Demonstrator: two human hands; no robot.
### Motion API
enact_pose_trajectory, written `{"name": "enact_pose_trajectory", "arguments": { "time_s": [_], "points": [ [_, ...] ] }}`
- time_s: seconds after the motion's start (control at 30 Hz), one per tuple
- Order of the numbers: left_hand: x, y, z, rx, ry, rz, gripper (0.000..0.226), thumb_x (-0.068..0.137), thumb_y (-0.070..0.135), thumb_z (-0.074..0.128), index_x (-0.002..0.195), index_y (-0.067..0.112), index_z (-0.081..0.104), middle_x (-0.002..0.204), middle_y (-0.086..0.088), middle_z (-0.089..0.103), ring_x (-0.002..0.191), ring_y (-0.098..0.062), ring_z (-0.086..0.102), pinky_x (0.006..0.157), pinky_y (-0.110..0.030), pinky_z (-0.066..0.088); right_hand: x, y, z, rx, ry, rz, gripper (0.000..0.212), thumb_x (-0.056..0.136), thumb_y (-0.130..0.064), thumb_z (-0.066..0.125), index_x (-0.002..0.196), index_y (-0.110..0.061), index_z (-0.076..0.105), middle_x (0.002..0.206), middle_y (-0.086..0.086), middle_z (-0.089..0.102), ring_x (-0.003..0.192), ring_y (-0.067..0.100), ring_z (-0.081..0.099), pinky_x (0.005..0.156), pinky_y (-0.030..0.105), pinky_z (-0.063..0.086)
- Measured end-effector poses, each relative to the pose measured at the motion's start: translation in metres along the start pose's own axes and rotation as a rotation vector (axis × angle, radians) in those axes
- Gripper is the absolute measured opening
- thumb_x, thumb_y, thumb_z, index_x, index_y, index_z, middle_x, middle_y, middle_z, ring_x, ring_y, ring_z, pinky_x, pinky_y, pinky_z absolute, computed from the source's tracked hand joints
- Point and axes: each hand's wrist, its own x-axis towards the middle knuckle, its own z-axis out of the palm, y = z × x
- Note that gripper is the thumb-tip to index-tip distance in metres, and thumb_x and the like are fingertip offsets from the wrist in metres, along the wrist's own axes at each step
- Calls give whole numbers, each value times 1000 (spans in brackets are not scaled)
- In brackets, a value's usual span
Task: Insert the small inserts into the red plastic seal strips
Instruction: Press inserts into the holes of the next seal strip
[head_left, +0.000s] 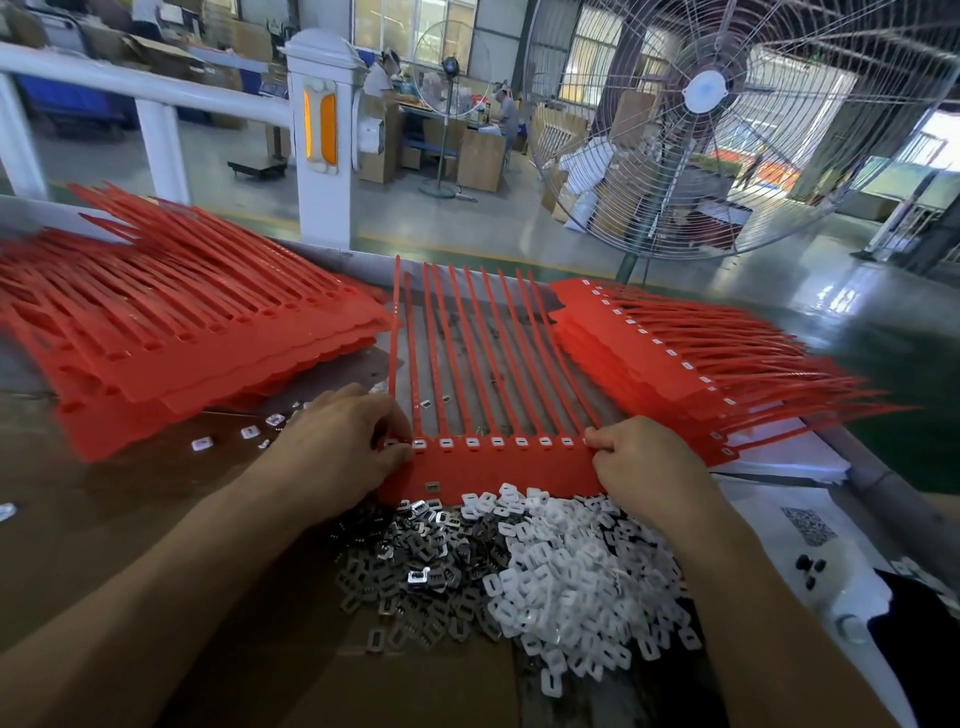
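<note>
The sheet of red seal strips (493, 467) I am working on lies flat on the bench (130, 499) straight in front of me, its thin tails pointing away. My left hand (343, 441) pinches its left edge with curled fingers, and my right hand (644, 462) grips the right edge the same way, so both hands are clamped on this one sheet.

Along its row of sockets I count white inserts seated all the way across, so I judge this sheet filled or very nearly so. The end sockets sit under my fingertips, and I cannot tell whether those two are done.

To my right is a stack of sheets (649, 353) with white inserts showing in their sockets; I take that as the finished pile. To my left a larger stack (197, 332) shows only dark, open sockets, so much is left to do.

Supplies are plentiful: a heap of white inserts (571, 571) and a heap of metal inserts (415, 551) lie just before the sheet, touching its near edge. The likely next step is moving this sheet to the right pile.
</note>
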Motion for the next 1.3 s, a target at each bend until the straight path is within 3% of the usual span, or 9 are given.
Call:
{"name": "enact_pose_trajectory", "arguments": {
  "time_s": [0.2,0.43,0.53,0.67,0.9,1.03,1.13,1.2,1.3],
  "points": [
    [-1,0,-1,-6,2,-2,18,88,47,72,102,37,67,102,12,53,102,-12,54,95,-38,48,-5,4,-3,91,82,14,43,99,-15,51,140,-24,64,139,-1,67,125,21,62,106,38,49],
    [-1,0,-1,-19,5,10,16,87,45,73,100,37,68,101,12,54,100,-12,54,94,-38,49,-8,6,-8,120,76,-4,38,98,-13,52,122,-29,76,127,-3,72,112,18,67,100,38,53],
    [0,0,0,-7,2,7,17,88,45,72,101,37,68,102,12,54,101,-12,54,94,-37,48,-8,3,-8,10,59,-40,38,98,-14,50,124,-27,75,128,-3,71,116,20,65,101,40,52],
    [0,1,0,1,3,9,16,88,45,72,101,36,68,101,11,54,101,-12,54,93,-36,48,-6,-2,-7,-187,39,-81,35,97,-12,49,116,-23,76,116,4,66,106,27,65,89,42,55],
    [-2,2,-2,-20,6,4,15,88,43,73,99,35,69,100,13,53,100,-12,55,94,-38,48,-3,-11,-3,-332,92,-100,35,97,-10,48,111,-21,78,110,4,62,98,28,67,76,33,51],
    [-2,2,-2,-18,5,5,15,88,44,72,100,36,68,101,13,53,100,-11,54,94,-37,48,-6,-2,-1,-217,98,-120,31,99,-13,51,115,-19,76,108,3,66,100,26,65,84,40,55],
    [-2,1,-2,-18,0,2,15,88,44,72,100,35,68,102,12,54,101,-12,54,95,-37,48,-9,2,-3,91,155,-176,21,100,-22,61,112,-29,76,108,-13,73,102,8,67,86,33,54],
    [-1,1,-2,-19,1,5,15,88,44,72,100,36,68,102,13,53,100,-11,54,95,-37,48,-12,1,-6,298,51,-239,14,98,-27,69,98,-38,78,97,-24,73,94,-8,66,78,21,48],
    [-1,1,-1,-16,3,6,16,88,44,72,101,36,68,101,13,53,100,-12,54,94,-36,48,-15,-2,-5,350,-117,-325,8,95,-32,74,90,-37,78,90,-25,74,85,-8,67,75,20,47]
  ]
}}
